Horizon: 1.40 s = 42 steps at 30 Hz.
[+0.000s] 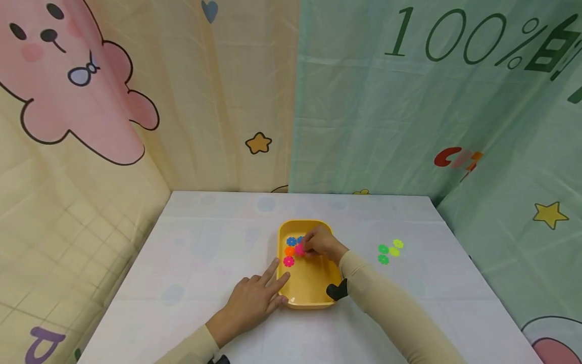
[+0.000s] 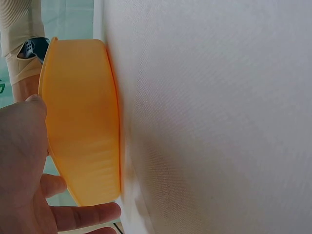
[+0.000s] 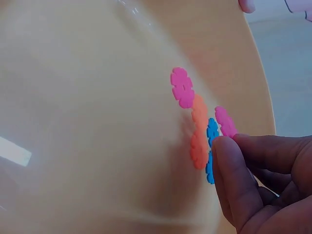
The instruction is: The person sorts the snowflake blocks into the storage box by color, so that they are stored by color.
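A yellow tray sits on the table. My right hand is over it, thumb and forefinger pinching a pink flower-shaped piece. Below, in the tray, lie two blue pieces, two orange pieces and another pink piece; in the head view the right hand partly covers this group. My left hand is at the tray's near left side, fingers spread. In the left wrist view its fingers touch the tray's outer wall.
Two green flower pieces and two yellow flower pieces lie on the white table, to the right of the tray. Printed curtains hang behind the table's back edge and along both sides.
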{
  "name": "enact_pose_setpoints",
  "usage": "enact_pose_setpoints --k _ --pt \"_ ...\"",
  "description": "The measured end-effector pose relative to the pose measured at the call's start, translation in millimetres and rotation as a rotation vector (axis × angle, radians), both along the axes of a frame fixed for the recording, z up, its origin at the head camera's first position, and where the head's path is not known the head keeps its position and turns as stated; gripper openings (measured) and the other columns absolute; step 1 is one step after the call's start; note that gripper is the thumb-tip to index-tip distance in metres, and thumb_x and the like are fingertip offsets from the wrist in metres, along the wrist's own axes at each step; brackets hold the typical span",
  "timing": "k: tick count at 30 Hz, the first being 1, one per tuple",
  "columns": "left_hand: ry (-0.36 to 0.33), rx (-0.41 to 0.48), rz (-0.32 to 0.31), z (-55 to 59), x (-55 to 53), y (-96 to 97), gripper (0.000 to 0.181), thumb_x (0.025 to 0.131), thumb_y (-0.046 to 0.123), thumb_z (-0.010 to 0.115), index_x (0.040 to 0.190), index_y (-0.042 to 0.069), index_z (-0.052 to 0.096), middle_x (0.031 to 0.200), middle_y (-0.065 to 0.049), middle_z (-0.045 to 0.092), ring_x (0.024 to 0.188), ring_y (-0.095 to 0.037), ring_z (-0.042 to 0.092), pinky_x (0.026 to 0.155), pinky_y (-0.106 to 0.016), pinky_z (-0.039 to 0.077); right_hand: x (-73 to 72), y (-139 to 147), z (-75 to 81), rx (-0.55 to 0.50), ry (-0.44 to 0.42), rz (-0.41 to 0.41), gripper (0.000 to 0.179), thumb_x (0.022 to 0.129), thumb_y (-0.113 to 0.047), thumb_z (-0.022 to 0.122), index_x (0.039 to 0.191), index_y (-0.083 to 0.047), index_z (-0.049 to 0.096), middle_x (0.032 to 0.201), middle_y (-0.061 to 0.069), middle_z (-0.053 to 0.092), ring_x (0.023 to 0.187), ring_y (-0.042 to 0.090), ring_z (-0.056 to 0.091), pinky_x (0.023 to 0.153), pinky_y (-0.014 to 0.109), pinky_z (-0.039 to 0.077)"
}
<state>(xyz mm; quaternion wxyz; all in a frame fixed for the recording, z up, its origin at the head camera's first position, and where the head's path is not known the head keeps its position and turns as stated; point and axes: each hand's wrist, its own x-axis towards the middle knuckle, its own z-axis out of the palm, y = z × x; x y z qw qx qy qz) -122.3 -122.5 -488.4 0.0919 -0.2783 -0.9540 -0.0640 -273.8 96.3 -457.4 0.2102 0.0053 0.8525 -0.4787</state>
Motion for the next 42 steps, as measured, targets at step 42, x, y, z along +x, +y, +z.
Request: enact_pose_setpoints --k 42 --pt "-0.045 -0.014 0.003 -0.5 -2.0 -0.1 0.06 0.104 0.064 0.036 0.152 0.031 0.049 0.164 -0.01 0.035 0.091 -0.025 0.069 0.072 -0.04 0.052 5.9 -8 5.0 0.253 0.076 0.133 0.007 0.09 0.0 0.071 0.085 0.003 0.075 0.071 0.012 0.065 0.065 0.03 0.068 0.064 0.034 0.059"
